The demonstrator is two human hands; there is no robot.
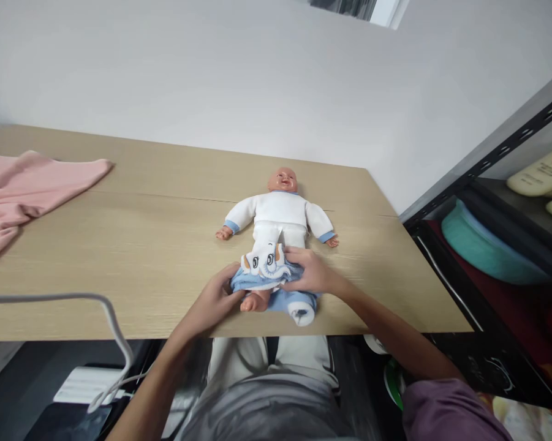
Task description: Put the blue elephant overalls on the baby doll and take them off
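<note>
A baby doll (pixel 282 211) in a white top with blue cuffs lies on its back on the table, head toward the wall. Around its lower legs are bunched blue and white doll pants (pixel 271 278) with an animal face on them. One bare foot (pixel 255 301) pokes out of a leg opening; the other cuff (pixel 302 312) shows no foot. My left hand (pixel 220 294) grips the pants' left edge beside that foot. On the right side, my right hand (pixel 307 269) pinches the fabric near the animal face, thumb below and fingers above.
Pink cloth (pixel 22 193) lies on the left of the wooden table (pixel 165 245). A white cable (pixel 73 298) crosses the front left edge. At the right stands a black shelf with a teal basin (pixel 484 245) and pale bottles (pixel 540 174). A white wall rises behind.
</note>
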